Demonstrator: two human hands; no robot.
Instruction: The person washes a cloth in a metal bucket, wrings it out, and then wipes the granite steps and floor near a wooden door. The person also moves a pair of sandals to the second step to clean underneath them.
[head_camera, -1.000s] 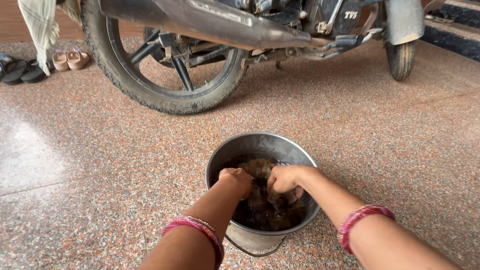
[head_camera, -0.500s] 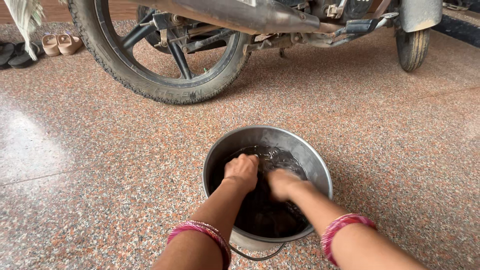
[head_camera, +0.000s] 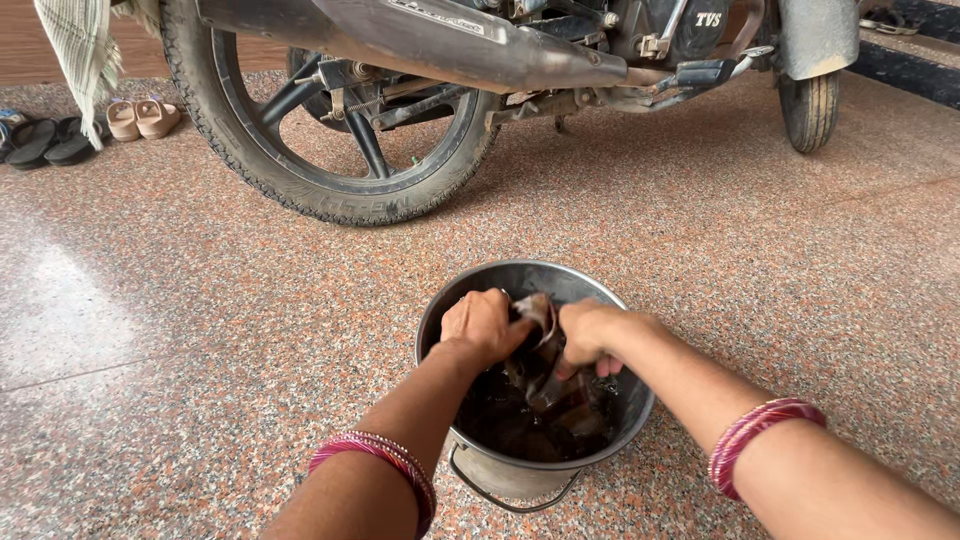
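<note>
**Wringing a rag over the bucket**

Motorbike (head_camera: 480, 60) is standing on the floor (head_camera: 200, 330) behind the steel bucket (head_camera: 535, 285). Both hands, left (head_camera: 480, 325) and right (head_camera: 590, 332), are clenching the wet rag (head_camera: 540, 312) above dark water, mid-wring. Next move probably needs a harder twist.

A motorcycle's rear wheel (head_camera: 335, 120) and exhaust pipe (head_camera: 440, 45) stand beyond, sandals (head_camera: 140, 118) far left.
</note>
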